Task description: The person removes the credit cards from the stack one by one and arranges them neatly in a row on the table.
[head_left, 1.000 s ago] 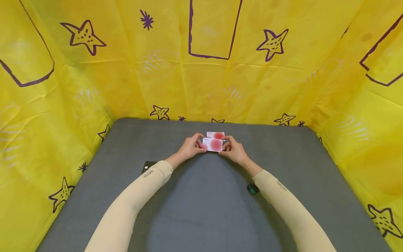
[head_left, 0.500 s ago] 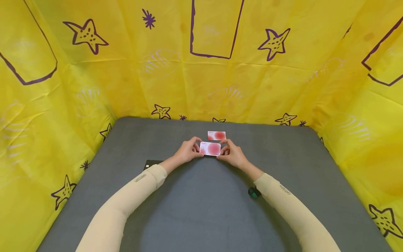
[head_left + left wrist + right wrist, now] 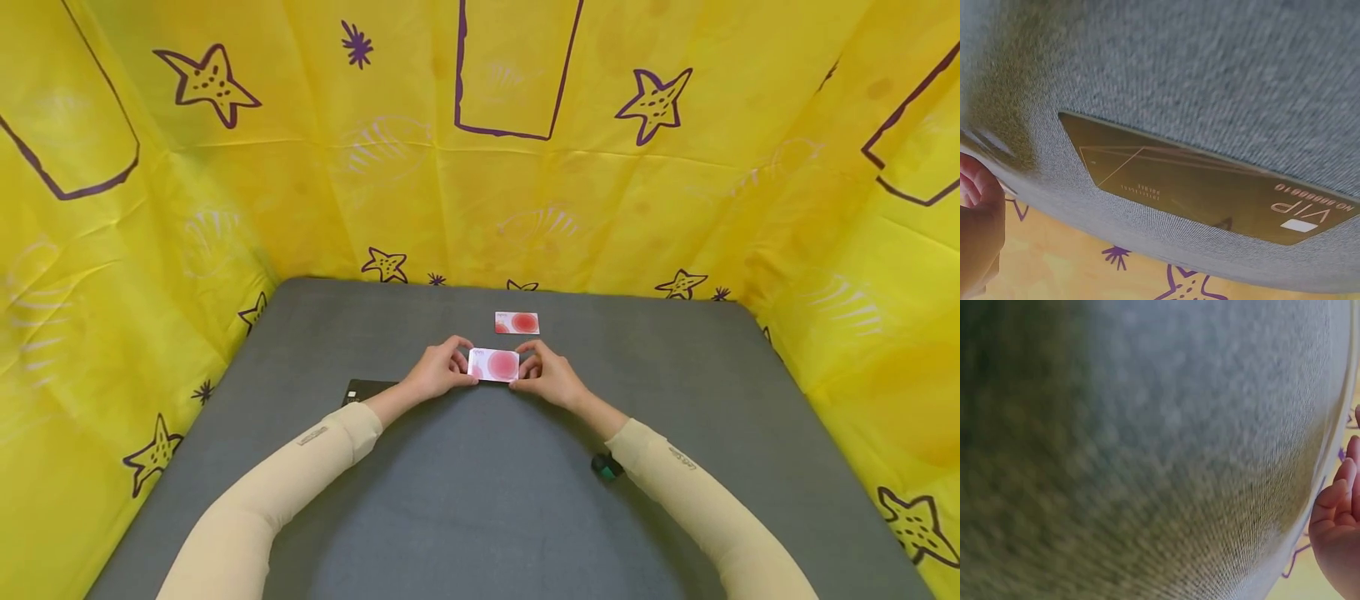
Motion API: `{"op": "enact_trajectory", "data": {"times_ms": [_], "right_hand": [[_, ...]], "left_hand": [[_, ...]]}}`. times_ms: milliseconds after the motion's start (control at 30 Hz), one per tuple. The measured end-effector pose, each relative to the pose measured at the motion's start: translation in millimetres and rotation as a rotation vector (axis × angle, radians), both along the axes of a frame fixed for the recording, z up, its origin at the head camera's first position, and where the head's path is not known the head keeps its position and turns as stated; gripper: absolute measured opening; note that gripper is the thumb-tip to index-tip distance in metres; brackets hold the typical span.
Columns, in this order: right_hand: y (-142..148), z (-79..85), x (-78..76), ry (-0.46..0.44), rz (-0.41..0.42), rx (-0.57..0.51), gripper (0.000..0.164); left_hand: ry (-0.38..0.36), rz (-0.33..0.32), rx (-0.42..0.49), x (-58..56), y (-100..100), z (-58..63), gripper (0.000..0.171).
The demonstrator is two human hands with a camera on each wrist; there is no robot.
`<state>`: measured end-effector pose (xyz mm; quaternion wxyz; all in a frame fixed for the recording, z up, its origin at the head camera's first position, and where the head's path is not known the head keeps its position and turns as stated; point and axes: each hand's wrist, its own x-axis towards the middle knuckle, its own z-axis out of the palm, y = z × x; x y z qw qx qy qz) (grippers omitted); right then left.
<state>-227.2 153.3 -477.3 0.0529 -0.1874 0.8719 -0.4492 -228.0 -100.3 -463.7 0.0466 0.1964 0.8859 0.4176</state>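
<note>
Between both hands is a white card [image 3: 492, 365] printed with a large pink-red circle, its face turned up toward the head camera. My left hand [image 3: 441, 368] pinches its left edge with thumb and fingers. On the opposite short edge, my right hand [image 3: 549, 372] pinches it the same way. A second card with red circles [image 3: 517, 322] lies on the grey table just beyond them. In the left wrist view only part of the left hand [image 3: 979, 219] shows at the lower left. The right wrist view catches the right hand [image 3: 1338, 519] at its right edge.
A black VIP card [image 3: 1204, 181] lies on the table [image 3: 480, 500], partly covered by the left forearm in the head view. Beside the right sleeve is a small black and green object [image 3: 606, 467]. Yellow patterned cloth [image 3: 420, 192] walls the back and sides.
Both hands have drawn the held card nearer to me and slightly left. It no longer overlaps the other card, which now shows in full. More of the black card is uncovered.
</note>
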Motion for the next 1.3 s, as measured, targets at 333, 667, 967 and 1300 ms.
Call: {"op": "enact_trajectory", "data": {"times_ms": [333,667,967,1300], "right_hand": [[-5.6,1.4,12.0,-0.041,0.017,0.010,0.055],[-20.6,1.1,22.4,-0.050,0.067,0.021,0.054],[-34.3,1.3,29.8,-0.047,0.095,0.017,0.053],[-46.3,0.6,36.8,-0.050,0.123,0.008,0.052]], "left_hand": [[-0.009,-0.014,-0.008,15.1,-10.4,0.0,0.052],[-0.020,-0.016,-0.033,29.8,-29.5,-0.7,0.052],[-0.027,-0.014,-0.026,40.6,-42.9,1.1,0.053],[0.016,-0.034,-0.054,50.2,-57.0,2.0,0.051]]}}
